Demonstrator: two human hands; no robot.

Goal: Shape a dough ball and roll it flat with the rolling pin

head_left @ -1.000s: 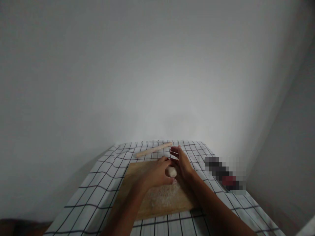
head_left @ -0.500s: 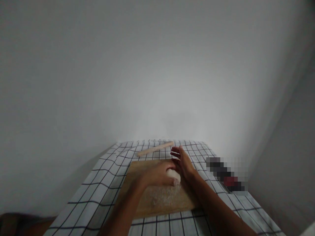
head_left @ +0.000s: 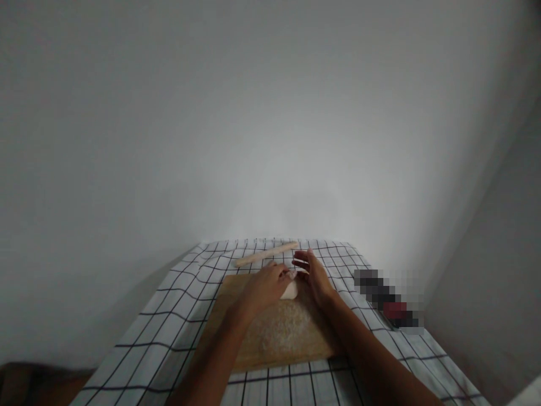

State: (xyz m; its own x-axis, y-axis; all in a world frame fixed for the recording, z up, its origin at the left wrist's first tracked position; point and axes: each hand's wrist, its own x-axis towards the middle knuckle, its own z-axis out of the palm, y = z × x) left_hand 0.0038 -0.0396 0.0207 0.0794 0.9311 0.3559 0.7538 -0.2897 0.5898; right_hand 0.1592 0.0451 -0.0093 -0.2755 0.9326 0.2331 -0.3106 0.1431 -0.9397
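Observation:
A pale lump of dough (head_left: 289,291) sits on the far part of a floured wooden board (head_left: 249,355). My left hand (head_left: 266,285) curls over the dough from the left, its flour-dusted thumb on top, and covers much of it. Just right of the dough, my right hand (head_left: 315,276) is held upright with its fingers apart and nothing in them. Whether its palm touches the dough I cannot tell.
Behind the board a rolling pin (head_left: 266,255) lies slantwise on the checked tablecloth (head_left: 169,304). A pixelated dark and red object (head_left: 391,304) is at the table's right edge. A grey wall (head_left: 270,141) rises behind the table.
My left hand has shifted up and back over the dough, its thumb moving from the near side to the top. Less of the dough shows. My right hand has hardly moved.

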